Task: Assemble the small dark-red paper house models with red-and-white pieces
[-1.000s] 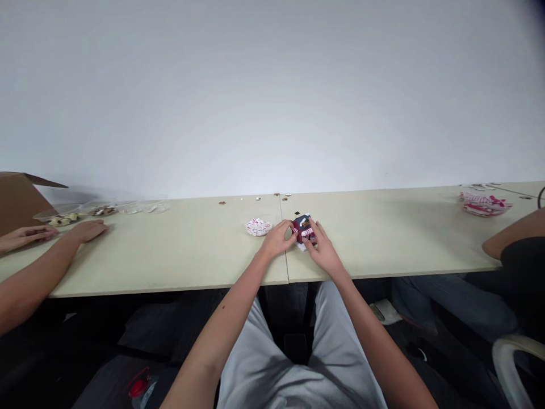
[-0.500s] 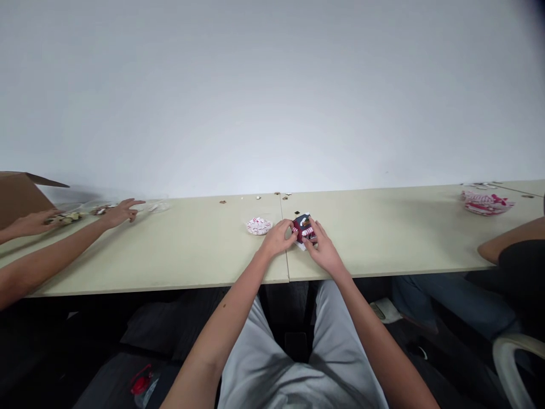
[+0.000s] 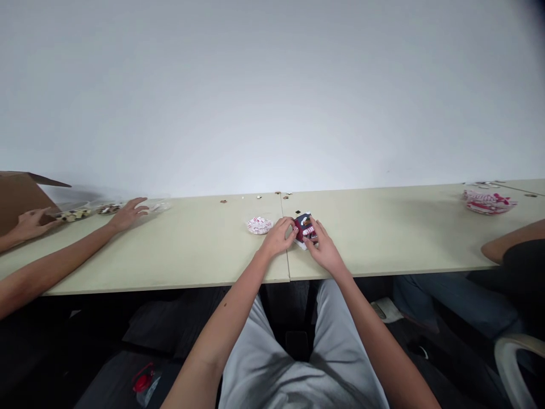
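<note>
Between my hands on the table lies a small dark-red and navy decorated piece (image 3: 305,221) with red-and-white striped parts and a white lower edge. The fingers of my left hand (image 3: 279,236) are bent in a pinch at its left edge, by a small striped bit. My right hand (image 3: 326,247) grips the right side, with its thumb at the front and its fingers over the top. Parts of the piece are hidden under my fingers. A clear dish of red-and-white striped bits (image 3: 259,225) stands just left of my left hand.
Small dark and brown scraps (image 3: 286,197) lie behind the piece. At left, a co-worker's hands (image 3: 130,215) reach over clear tubs of small pieces (image 3: 74,215) beside a cardboard box (image 3: 25,199). Far right are a pink striped bundle (image 3: 489,202) and another person's elbow (image 3: 496,250).
My hands and the decorated piece have hardly moved. At left, one of the co-worker's hands has drawn back from the tub of pieces, and the other has shifted slightly right.
</note>
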Tool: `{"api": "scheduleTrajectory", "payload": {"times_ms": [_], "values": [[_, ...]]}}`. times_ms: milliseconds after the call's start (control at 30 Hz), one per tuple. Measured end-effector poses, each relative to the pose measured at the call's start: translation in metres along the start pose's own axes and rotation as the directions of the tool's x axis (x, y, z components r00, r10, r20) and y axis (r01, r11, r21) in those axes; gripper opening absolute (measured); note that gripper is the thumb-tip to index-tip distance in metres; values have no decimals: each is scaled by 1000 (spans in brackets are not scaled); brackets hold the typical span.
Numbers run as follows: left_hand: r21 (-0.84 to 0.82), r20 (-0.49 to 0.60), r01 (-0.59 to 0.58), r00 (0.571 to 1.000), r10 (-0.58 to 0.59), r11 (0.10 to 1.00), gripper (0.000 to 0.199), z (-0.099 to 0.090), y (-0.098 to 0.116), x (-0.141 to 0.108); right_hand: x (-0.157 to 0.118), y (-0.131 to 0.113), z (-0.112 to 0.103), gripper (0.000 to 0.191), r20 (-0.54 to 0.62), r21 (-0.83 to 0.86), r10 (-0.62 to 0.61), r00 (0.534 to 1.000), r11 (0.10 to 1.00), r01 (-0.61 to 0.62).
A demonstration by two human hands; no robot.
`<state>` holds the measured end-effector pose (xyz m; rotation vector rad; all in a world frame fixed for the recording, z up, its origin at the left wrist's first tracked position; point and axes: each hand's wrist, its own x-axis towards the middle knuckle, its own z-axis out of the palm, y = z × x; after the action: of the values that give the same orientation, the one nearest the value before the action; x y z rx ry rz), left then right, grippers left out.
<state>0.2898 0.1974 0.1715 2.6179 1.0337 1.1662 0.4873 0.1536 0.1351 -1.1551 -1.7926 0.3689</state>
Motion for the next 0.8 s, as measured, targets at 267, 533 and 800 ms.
{"api": "scheduleTrajectory", "payload": {"times_ms": [267, 533, 800], "values": [[-31, -10, 14, 1000, -15, 999, 21, 1, -5, 1, 0, 0, 1, 69, -30, 27, 28, 999, 999, -28], [-44, -22, 2, 1000, -3, 999, 21, 4, -13, 1, -1, -1, 0, 65, -61, -14, 49, 997, 999, -49], [-21, 10, 19, 1000, -19, 1000, 25, 7, -16, 1, -1, -5, -2, 64, -66, -18, 76, 995, 997, -78]]}}
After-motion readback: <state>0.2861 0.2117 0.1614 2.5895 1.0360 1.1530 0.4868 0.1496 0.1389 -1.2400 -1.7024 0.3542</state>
